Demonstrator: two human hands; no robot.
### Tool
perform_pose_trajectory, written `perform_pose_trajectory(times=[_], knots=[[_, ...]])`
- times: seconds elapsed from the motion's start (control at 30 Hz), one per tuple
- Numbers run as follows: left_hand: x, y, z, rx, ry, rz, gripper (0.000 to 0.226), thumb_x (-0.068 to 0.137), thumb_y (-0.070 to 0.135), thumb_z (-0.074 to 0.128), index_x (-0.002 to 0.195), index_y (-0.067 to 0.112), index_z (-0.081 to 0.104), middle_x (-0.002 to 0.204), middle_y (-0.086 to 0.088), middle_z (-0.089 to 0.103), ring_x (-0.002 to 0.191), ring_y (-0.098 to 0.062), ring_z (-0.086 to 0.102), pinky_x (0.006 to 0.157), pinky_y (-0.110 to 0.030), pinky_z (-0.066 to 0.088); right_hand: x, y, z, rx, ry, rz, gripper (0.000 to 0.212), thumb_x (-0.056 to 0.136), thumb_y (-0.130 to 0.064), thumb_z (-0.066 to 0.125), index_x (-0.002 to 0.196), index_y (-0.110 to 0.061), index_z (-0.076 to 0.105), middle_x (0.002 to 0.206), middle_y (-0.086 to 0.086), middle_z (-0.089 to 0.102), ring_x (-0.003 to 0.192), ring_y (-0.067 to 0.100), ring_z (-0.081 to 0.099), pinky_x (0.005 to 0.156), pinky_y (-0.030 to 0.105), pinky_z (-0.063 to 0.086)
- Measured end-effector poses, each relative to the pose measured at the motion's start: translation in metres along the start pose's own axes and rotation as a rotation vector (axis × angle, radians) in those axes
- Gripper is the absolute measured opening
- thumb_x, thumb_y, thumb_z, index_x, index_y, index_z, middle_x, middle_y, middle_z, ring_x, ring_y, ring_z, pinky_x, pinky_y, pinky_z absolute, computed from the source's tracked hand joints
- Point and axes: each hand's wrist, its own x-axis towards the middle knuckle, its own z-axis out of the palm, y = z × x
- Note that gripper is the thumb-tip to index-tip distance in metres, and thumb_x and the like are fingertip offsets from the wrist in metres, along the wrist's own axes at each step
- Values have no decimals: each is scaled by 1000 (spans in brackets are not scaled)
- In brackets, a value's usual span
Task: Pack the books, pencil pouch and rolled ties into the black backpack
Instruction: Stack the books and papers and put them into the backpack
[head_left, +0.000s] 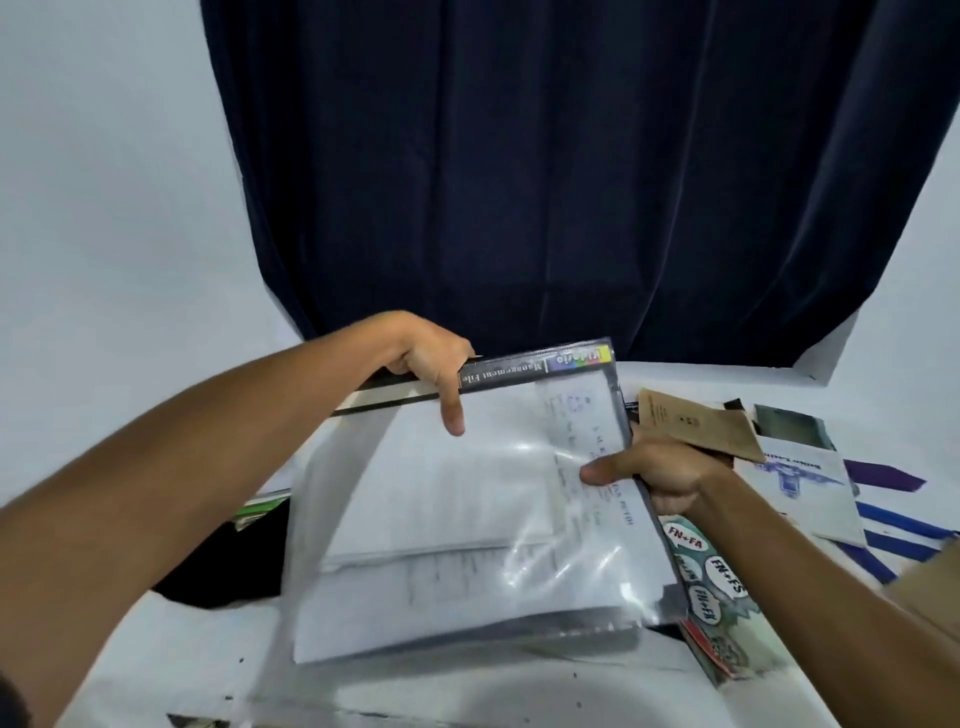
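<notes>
A clear plastic file with a black spine is being held above the white table, tilted so its spine edge is sitting farthest from the camera. The spine label is reading "Management File" upside down; the white sheets inside are showing through the glossy cover, but their print is blurring and glare is washing out the lower right corner, so the writing is not legible.

The left hand is gripping the spine edge at the far left corner, fingers curled behind it and the thumb lying flat on the cover. The right hand is clamping the file's right edge, thumb pressing on top and the fingers going out of sight underneath.

A dark mass is lying on the table under the left forearm, possibly the black backpack, though most of it is hiding behind the arm and file. A book with "FN+FA" speech bubbles is lying just beside the file, partly covered by the right forearm. Further right, a brown booklet is resting over a white book with a blue drawing, and blue strips are running off toward the frame edge. A dark curtain is hanging behind the table.
</notes>
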Motion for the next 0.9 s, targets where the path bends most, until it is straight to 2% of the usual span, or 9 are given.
perform_pose_trajectory(times=[0.1, 0.13, 0.27, 0.37, 0.43, 0.53, 0.67, 0.8, 0.9], knots=[[-3, -14, 1, 54, 152, 63, 53, 54, 33, 94, 99, 24, 68, 93, 4, 73, 88, -16, 69, 82, -33, 55, 15, 14, 5, 96, 12, -102, 68, 59, 23, 70, 121, 1, 53, 91, 17, 74, 76, 30, 73, 55, 39, 59], [-7, -23, 2, 28, 206, 92, 55, 56, 38, 93, 104, 28, 67, 97, 7, 72, 91, -11, 67, 85, -29, 53, 21, 20, 10, 118, 43, -114, 69, 59, 19, 70, 123, 2, 51, 90, 17, 74, 75, 30, 73, 54, 39, 59], [-31, -79, 7, -174, 578, 130, 60, 69, 43, 83, 121, 24, 62, 115, 1, 64, 106, -12, 62, 96, -27, 49, 45, 48, 30, 303, 121, -59, 32, 79, 16, 55, 106, 0, 63, 86, 17, 74, 71, 30, 73, 59, 42, 61], [-50, -138, 18, -200, 793, 40, 42, 79, 43, 76, 114, 20, 66, 112, 0, 66, 105, -14, 60, 91, -23, 44, 67, 69, 49, 423, 159, -24, 56, 58, 6, 75, 112, 2, 61, 91, 20, 74, 75, 32, 73, 57, 41, 60], [-57, -178, 27, -243, 873, -25, 33, 83, 38, 74, 107, 18, 69, 109, 0, 67, 101, -15, 61, 88, -21, 41, 78, 77, 62, 467, 205, -20, 49, 63, 8, 66, 112, 1, 61, 90, 20, 74, 73, 32, 73, 56, 41, 60], [-57, -235, 41, -270, 922, -112, 26, 84, 31, 74, 103, 13, 69, 105, -1, 68, 99, -17, 60, 85, -21, 39, 95, 90, 81, 539, 254, 14, 43, 71, 9, 59, 113, 0, 60, 92, 21, 74, 74, 32, 73, 59, 43, 61], [-35, -298, 45, -192, 890, -124, 34, 86, 35, 72, 110, 12, 67, 111, -3, 68, 106, -21, 61, 94, -29, 45, 115, 100, 108, 579, 306, 22, 79, 46, 2, 86, 120, 3, 58, 101, 25, 71, 79, 37, 72, 58, 45, 60], [2, -340, 31, -107, 813, -107, 43, 85, 43, 69, 119, 17, 63, 116, -6, 64, 111, -26, 58, 95, -37, 46, 133, 100, 138, 635, 379, 26, 59, 64, 4, 69, 122, 4, 57, 97, 24, 72, 77, 35, 73, 55, 41, 59], [34, -366, 18, -42, 703, -160, 56, 86, 55, 63, 131, 24, 53, 129, -8, 56, 125, -31, 44, 101, -47, 43, 145, 100, 158, 667, 429, 0, 85, 37, 2, 90, 117, 4, 61, 107, 25, 70, 86, 37, 72, 60, 44, 60]])
